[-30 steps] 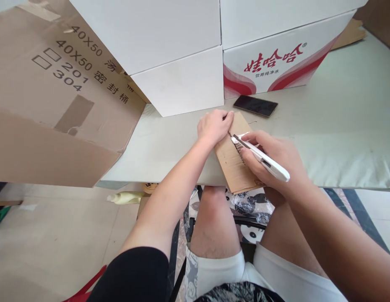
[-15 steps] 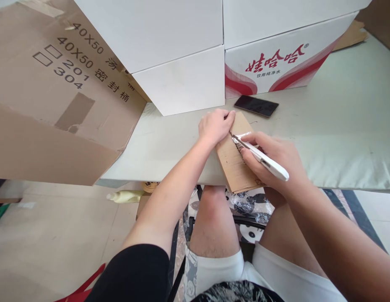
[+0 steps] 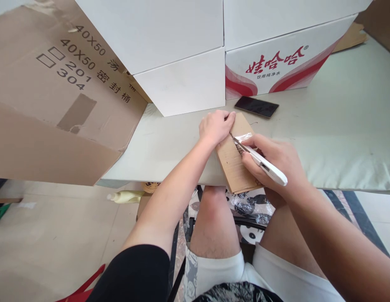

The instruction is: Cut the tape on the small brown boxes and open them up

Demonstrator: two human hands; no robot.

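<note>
A small brown cardboard piece (image 3: pixel 232 165) lies on the pale table (image 3: pixel 323 126) and juts over its front edge. My left hand (image 3: pixel 215 126) is closed in a fist, pressing down on the piece's far left corner. My right hand (image 3: pixel 276 161) grips a white utility knife (image 3: pixel 261 161). The knife's blade tip touches the cardboard just beside my left thumb. A line of dark marks runs along the cardboard under the knife.
A black phone (image 3: pixel 256 106) lies on the table behind the cardboard. White cartons (image 3: pixel 182 84) and a red-printed carton (image 3: pixel 276 63) stand at the back. A large brown box (image 3: pixel 56 96) leans at left. A pale bottle (image 3: pixel 126 196) lies on the floor.
The knife's rear end has dropped slightly and my right hand has shifted a little toward me. My left hand stays pressed on the cardboard.
</note>
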